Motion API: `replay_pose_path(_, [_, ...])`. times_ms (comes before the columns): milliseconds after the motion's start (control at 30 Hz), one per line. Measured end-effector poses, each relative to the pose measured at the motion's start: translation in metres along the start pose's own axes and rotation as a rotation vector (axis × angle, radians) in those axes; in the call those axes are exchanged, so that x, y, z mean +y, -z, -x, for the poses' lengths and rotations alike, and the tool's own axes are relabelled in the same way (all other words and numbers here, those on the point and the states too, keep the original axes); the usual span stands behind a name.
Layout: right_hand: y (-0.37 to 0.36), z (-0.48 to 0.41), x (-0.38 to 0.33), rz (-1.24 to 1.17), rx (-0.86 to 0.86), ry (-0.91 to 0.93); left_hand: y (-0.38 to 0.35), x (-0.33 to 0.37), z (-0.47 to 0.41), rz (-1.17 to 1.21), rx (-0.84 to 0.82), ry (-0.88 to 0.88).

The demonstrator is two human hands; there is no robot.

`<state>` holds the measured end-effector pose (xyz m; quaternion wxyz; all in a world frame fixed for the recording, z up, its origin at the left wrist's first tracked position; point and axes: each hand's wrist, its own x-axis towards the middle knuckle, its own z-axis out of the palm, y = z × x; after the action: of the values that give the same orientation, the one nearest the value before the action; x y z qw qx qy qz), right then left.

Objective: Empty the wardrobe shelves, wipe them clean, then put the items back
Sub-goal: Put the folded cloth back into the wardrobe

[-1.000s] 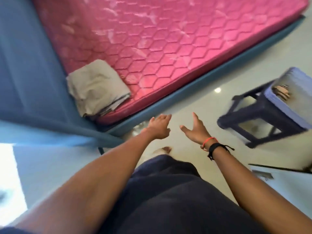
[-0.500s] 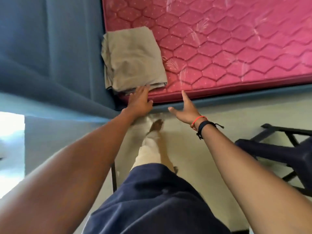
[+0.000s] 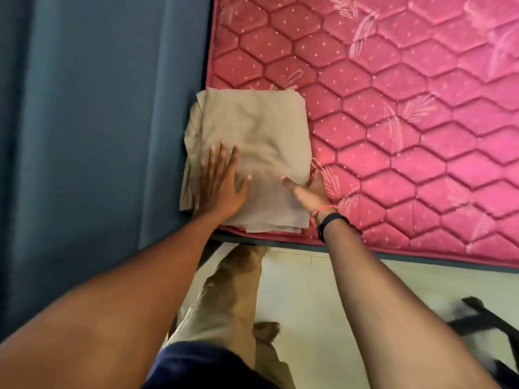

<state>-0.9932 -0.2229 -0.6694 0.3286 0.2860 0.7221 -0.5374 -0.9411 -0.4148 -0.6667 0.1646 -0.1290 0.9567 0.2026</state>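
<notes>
The folded beige cloth stack (image 3: 261,130) lies on the near left corner of a pink quilted mattress (image 3: 407,108), a little to the ten o'clock side of the frame's centre, its near edge almost level with the mattress edge. The left hand (image 3: 222,186) rests flat on the stack's seven o'clock part, palm down, fingers straight and slightly spread, thumb out towards three o'clock. The right hand (image 3: 309,192) is at the stack's four o'clock corner, its thumb laid straight over the top layer and its fingers against the right edge. Whether those fingers curl under the cloth cannot be told. An orange thread and a dark band (image 3: 331,219) circle the right wrist.

At nine o'clock of the stack, touching the mattress side, stands a blue upholstered panel (image 3: 98,108). At six o'clock is pale tiled floor (image 3: 303,304), with the person's beige trouser leg (image 3: 224,304) and a bare foot (image 3: 266,331) on it. Near the frame's four o'clock corner is a dark, blurred piece of furniture (image 3: 477,318).
</notes>
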Motion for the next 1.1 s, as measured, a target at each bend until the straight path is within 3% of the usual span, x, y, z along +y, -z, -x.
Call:
replay_pose_path(67, [-0.002,-0.024,-0.001,-0.002,-0.012,0.011,-0.003,-0.005,-0.03,-0.086,-0.019,-0.16])
replay_pose_path(133, [-0.004,-0.04,0.0,-0.012,-0.039,0.015,-0.011,-0.01,-0.055,-0.123,-0.091,-0.19])
replay_pose_path(300, [0.0,-0.065,0.009,-0.011,-0.133,-0.04,-0.034,-0.03,-0.07,0.031,-0.232,0.274])
replay_pose_path(467, [0.013,-0.051,-0.011,-0.182,-0.142,0.034,-0.026,-0.009,-0.064,0.116,-0.081,0.376])
replay_pose_path(633, [0.088,-0.035,0.001,-0.103,0.118,0.059,-0.025,0.033,-0.061,0.005,0.02,-0.129])
replay_pose_path(700, [0.106,-0.031,0.008,0.074,0.288,0.076,-0.029,0.06,-0.073,0.031,0.02,-0.296])
replay_pose_path(800, [0.088,-0.032,0.011,0.405,0.623,0.146,-0.037,0.108,-0.099,0.055,-0.05,-0.52])
replay_pose_path(900, [0.036,-0.047,-0.011,0.277,0.746,0.162,-0.044,0.158,-0.137,0.164,-0.152,-0.634])
replay_pose_path(967, [0.005,-0.059,-0.01,0.261,0.788,0.124,-0.052,0.172,-0.169,0.042,-0.194,-0.723])
replay_pose_path(1100, [-0.001,-0.059,0.061,0.55,0.782,0.098,-0.07,0.145,-0.207,-0.418,-0.203,-0.93])
